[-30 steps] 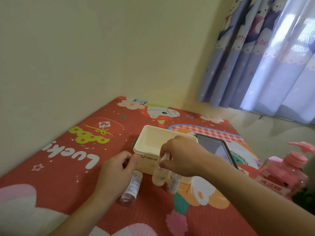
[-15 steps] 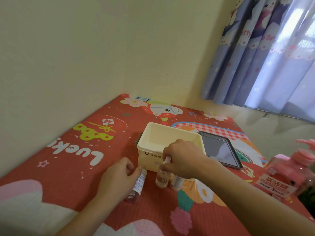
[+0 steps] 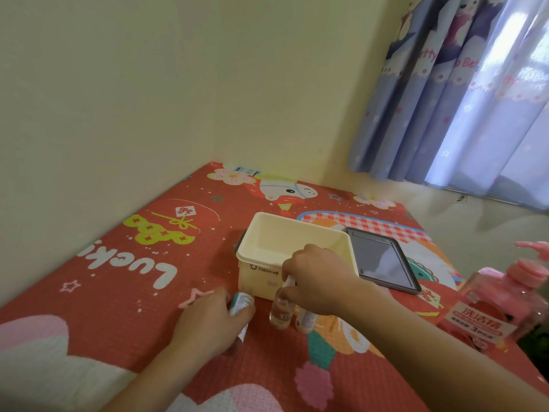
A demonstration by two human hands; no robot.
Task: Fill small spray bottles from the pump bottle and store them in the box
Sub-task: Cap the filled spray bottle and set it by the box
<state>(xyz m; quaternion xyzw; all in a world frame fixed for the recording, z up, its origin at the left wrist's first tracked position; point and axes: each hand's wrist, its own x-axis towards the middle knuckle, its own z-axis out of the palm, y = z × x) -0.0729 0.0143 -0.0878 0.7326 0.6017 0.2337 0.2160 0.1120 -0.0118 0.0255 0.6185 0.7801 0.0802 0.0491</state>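
I see the left hand (image 3: 208,319) at about 7 o'clock, its fingers curled round a labelled spray bottle (image 3: 240,304) lying low on the red patterned mat (image 3: 113,295). The right hand (image 3: 318,281) pinches the white top of a clear spray bottle (image 3: 280,312) standing upright just in front of the cream box (image 3: 267,263); a third small bottle (image 3: 306,321) sits partly hidden under that wrist. The box stands open at centre. At 2 o'clock from it lies a dark tablet (image 3: 383,260). The pink pump bottle (image 3: 502,301) stands at 3 o'clock, well apart.
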